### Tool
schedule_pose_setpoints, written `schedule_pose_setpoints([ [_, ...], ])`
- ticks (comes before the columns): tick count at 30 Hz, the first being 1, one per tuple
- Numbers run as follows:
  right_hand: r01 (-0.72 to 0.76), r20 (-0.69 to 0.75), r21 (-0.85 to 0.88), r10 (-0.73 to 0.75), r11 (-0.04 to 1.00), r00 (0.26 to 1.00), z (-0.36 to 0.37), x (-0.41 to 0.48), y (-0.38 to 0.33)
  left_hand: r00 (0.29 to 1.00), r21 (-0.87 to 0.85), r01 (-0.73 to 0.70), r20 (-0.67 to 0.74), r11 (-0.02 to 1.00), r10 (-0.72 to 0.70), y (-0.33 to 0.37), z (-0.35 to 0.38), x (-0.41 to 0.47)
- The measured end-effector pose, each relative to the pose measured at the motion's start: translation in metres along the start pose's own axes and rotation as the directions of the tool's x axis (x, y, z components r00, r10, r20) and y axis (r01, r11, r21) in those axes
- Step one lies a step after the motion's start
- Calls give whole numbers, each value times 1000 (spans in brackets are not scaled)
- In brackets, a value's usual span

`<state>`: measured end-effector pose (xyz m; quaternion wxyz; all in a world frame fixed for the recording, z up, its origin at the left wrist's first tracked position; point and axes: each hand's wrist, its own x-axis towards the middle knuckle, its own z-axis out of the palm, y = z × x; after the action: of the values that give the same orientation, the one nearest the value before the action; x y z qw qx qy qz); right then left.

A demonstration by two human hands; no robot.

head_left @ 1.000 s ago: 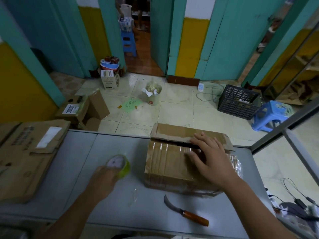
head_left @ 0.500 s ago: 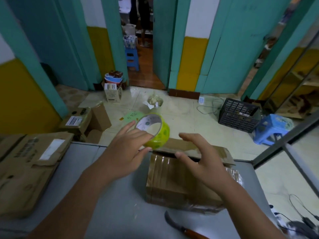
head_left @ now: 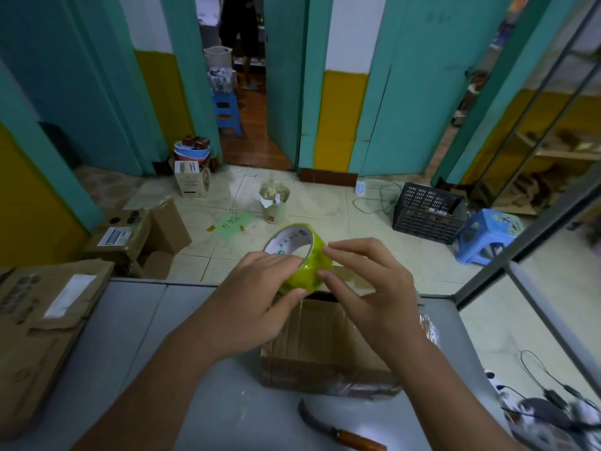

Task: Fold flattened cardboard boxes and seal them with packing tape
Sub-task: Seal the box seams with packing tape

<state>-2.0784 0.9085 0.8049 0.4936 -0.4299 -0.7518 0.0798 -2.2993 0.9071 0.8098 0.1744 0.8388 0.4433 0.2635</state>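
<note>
The right hand (head_left: 367, 288) has come up off the cardboard box (head_left: 325, 349) and met the roll of tape (head_left: 302, 258), which the left hand (head_left: 257, 297) has carried in until it hangs just above the box's far edge. The left hand grips the roll, fingers curled over its rim and thumb underneath; the right hand's forefinger and thumb nip at the roll's green outer face, seemingly hunting for the loose end. To do this well, I'd say, keep the roll steady in the left hand, lift the end with a nail, and draw out a clean length before lowering it onto the box's seam. Whether the end is already caught I cannot tell; it is too fine to see. Both hands cover the box's far flap, so how well it is closed is hidden. Near the box's front lies a knife (head_left: 341, 431), its handle partly cut off; left of the box is a stack of flattened boxes (head_left: 42, 320).
</note>
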Motion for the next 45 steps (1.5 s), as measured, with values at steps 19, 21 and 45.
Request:
schedule_pose_setpoints([
  [19,-362,196,385,308,849,931,-4,-7,0,996,-406,79,60,910,-59,5,6,-2],
  [21,-386,192,462,335,798,923,-6,-8,-1,994,-406,105,72,908,-82,4,7,0],
  [45,-638,241,552,631,536,738,-1,-17,-4,984,219,97,-164,971,-61,9,15,10],
])
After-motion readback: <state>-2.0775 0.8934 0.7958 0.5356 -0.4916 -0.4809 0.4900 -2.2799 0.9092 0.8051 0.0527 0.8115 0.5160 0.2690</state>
